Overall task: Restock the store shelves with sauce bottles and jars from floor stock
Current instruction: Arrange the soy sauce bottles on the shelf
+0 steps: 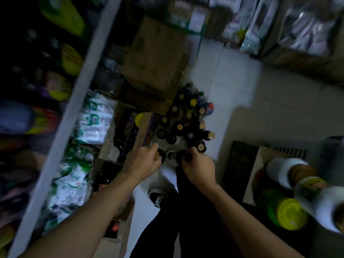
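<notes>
The view is blurred by motion. Both arms reach down to the tiled floor [242, 86], where a cluster of sauce bottles [186, 125] stands upright, most of them dark with tan or gold caps, a few at the far end with yellow, green and red tops.

At the near edge of that cluster the left hand [143, 161] is curled round the top of a dark bottle [161, 155]. The right hand [197, 169], just beside it, is clenched over the neck of a black-capped bottle [187, 157]. Both bottles are upright among the floor stock; whether they touch the tiles cannot be told.

A cardboard box [154, 58] sits just beyond the cluster. On the left, a grey shelf edge [74, 101] runs diagonally, with white-and-green packets [93, 118] below it. At the near right are jars, one with a yellow-green lid [290, 215]. A black-and-white shoe [157, 197] shows below the hands.
</notes>
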Available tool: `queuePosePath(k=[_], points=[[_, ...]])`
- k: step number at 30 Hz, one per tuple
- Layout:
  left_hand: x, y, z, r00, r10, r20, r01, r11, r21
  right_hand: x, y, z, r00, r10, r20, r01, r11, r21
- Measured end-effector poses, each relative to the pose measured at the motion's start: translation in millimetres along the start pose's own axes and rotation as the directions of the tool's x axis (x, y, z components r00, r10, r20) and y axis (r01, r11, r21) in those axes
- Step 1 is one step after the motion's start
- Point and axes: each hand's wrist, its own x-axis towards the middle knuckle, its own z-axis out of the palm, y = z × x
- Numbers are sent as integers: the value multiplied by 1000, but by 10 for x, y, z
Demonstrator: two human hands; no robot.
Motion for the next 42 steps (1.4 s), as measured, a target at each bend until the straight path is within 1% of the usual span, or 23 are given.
queuePosePath(k=[3, 5, 7, 8, 9, 13, 15, 17, 19, 21, 23, 25, 28, 30, 32, 35, 36, 38, 40, 42], points=[[-280, 100, -988, 995, 62, -82, -64, 998, -22, -406, -389, -781, 998, -65, -1, 65, 993, 94], [-543, 174, -1638, 969, 158, -192, -154, 987, 37, -644, -621, -1324, 993, -114, -16, 115, 983, 142], [-866, 280, -2280, 941, 227, -251, -201, 971, 128, -892, -833, -1853, 980, -199, -23, 200, 973, 113], [-1042, 322, -2577, 929, 240, -281, -197, 965, 173, -1013, -942, -2112, 967, -252, -28, 253, 964, 82], [-1212, 358, -2858, 904, 259, -340, -193, 957, 215, -1135, -1062, -2382, 953, -300, -38, 302, 952, 49], [-1907, 634, -3928, 809, 299, -506, -191, 948, 255, -1715, -1592, -3436, 906, -422, -17, 422, 906, -18], [-2204, 796, -4368, 773, 301, -558, -143, 940, 310, -2008, -1849, -3886, 873, -488, -25, 488, 873, -3], [-2467, 932, -4729, 753, 277, -597, -103, 946, 309, -2283, -2107, -4232, 836, -545, -63, 548, 835, 49], [-2676, 1030, -4990, 740, 216, -637, -56, 963, 263, -2520, -2354, -4505, 802, -586, -117, 596, 798, 88], [-2857, 1089, -5199, 747, 118, -654, 7, 983, 185, -2742, -2616, -4744, 755, -629, -184, 653, 746, 132], [-3032, 1117, -5364, 746, 50, -664, 32, 993, 111, -2968, -2864, -4954, 710, -665, -230, 703, 685, 190], [-3200, 1138, -5494, 742, 14, -671, 41, 997, 67, -3189, -3099, -5141, 663, -701, -264, 749, 623, 227], [-3419, 1169, -5666, 723, -25, -691, 57, 998, 24, -3456, -3428, -5395, 591, -744, -311, 806, 557, 198], [-3543, 1172, -5783, 703, -54, -709, 51, 998, -25, -3576, -3618, -5553, 525, -789, -320, 851, 501, 159], [-3640, 1150, -5904, 692, -76, -718, 43, 997, -64, -3646, -3771, -5692, 461, -830, -314, 886, 448, 114], [-3728, 1074, -6105, 689, -109, -717, 16, 991, -136, -3694, -3963, -5795, 363, -896, -256, 930, 365, 42], [-3743, 1055, -6170, 683, -130, -719, 13, 986, -167, -3683, -4022, -5799, 343, -909, -237, 938, 344, 36], [-3743, 1028, -6275, 658, -183, -731, 44, 978, -205, -3617, -4135, -5775, 319, -927, -197, 947, 320, 27], [-3708, 1008, -6345, 634, -217, -743, 104, 975, -196, -3487, -4229, -5744, 299, -941, -159, 954, 301, 13], [-3666, 975, -6402, 639, -201, -742, 131, 980, -152, -3330, -4296, -5727, 286, -950, -123, 958, 285, 22]])
